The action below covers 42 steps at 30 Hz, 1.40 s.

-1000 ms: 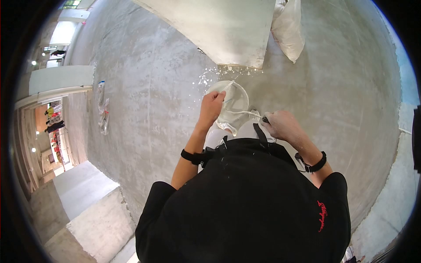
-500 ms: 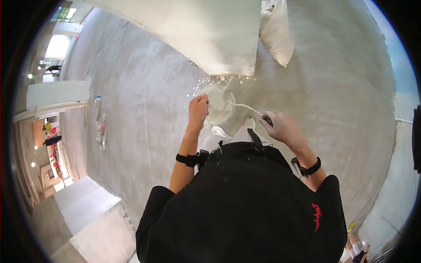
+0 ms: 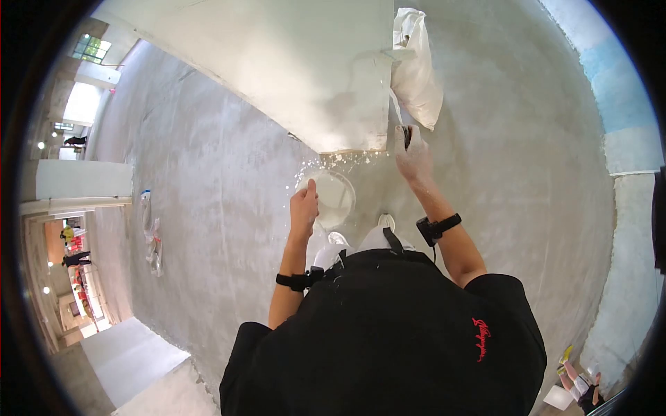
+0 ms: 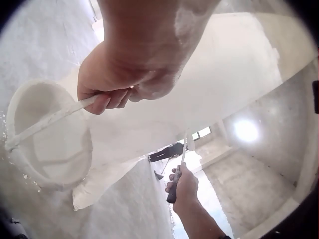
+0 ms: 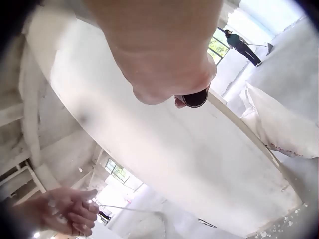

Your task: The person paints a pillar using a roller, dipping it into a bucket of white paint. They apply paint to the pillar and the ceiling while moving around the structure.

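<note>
A white bucket (image 3: 352,199) of white paste is below me, its rim smeared. My left hand (image 3: 304,210) grips the bucket's handle (image 4: 52,118), which is coated white. My right hand (image 3: 415,158) holds a putty knife (image 4: 173,192) by its dark handle, raised beside the right end of a white-coated wall (image 3: 305,76). The knife's thin white shaft points away from me, and its far end overlaps the wall edge in the head view. In the right wrist view only the dark butt of the handle shows below the hand.
A full white sack (image 3: 420,90) leans right of the wall. White splatter (image 3: 347,159) dots the grey floor at the wall's foot. Clear plastic wrapping (image 3: 152,239) lies to the left. One person (image 5: 242,48) stands far off; another (image 3: 586,394) shows at lower right.
My right hand has moved forward and up, lifting the putty knife out of the bucket to the wall's right edge. My left hand and the bucket have shifted left and lower in view.
</note>
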Tool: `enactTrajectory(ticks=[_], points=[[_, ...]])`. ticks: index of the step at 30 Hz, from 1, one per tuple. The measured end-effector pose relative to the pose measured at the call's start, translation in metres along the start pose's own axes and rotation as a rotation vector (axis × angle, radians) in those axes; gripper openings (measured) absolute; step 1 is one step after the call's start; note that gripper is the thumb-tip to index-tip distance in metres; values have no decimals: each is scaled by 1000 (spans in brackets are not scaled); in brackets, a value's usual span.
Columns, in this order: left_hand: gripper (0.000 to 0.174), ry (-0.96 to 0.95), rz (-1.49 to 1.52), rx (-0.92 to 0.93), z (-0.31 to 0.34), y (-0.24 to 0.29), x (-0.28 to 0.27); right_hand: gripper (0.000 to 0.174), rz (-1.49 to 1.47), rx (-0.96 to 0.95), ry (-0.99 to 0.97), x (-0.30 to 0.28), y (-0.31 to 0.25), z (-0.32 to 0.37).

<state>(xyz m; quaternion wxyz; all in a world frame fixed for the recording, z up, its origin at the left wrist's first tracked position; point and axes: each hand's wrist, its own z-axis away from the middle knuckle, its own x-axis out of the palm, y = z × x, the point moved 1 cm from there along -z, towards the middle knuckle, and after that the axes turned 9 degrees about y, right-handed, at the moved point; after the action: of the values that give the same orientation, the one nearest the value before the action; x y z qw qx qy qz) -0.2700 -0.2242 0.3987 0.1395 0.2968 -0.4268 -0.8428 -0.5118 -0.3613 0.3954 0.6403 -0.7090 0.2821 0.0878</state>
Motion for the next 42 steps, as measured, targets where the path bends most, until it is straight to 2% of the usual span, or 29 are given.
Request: enactTrajectory(ticks=[2,4,8,10,11,13,17,19,20,22,25,29,32,34,38,40,42], points=[[48,4,0,0,-1,-7,-1,32,-7,22,26,5,-8,-10],[48,8,-4,-6,-1,-13,-3,29,-128,-42,104,14,-10,-21],[46,32,24,-49,5,-20,-4,27,-191,-110,116,44,3,-36],[47,43,30,-57,6,-21,-6,25,-507,25,-1,72,19,-41],[47,37,47,-69,6,-24,-7,25,-507,25,0,72,20,-40],[47,35,65,-84,6,-26,-7,27,-830,343,-328,74,25,-32],[48,63,61,-92,8,-25,-7,31,-867,418,-396,101,55,-15],[48,76,64,-84,10,-25,-9,33,-832,542,-482,108,81,-2],[48,74,57,-90,10,-25,-10,33,-834,540,-486,110,92,4],[49,75,47,-95,9,-27,-13,35,-786,726,-497,114,110,15],[48,67,70,-93,8,-29,-16,36,-690,820,-484,121,124,17],[47,97,58,-71,10,-26,-13,37,-673,746,-471,121,125,17],[47,110,60,-70,8,-29,-13,37,-677,683,-371,121,113,16],[47,111,52,-63,11,-33,-13,36,-706,498,-343,114,101,13],[47,87,60,-87,10,-31,-11,36,-759,545,-368,92,67,4],[47,90,44,-99,12,-32,-10,36,-783,418,-335,85,56,-4],[47,68,40,-91,12,-33,-8,36,-799,407,-339,77,44,-12]])
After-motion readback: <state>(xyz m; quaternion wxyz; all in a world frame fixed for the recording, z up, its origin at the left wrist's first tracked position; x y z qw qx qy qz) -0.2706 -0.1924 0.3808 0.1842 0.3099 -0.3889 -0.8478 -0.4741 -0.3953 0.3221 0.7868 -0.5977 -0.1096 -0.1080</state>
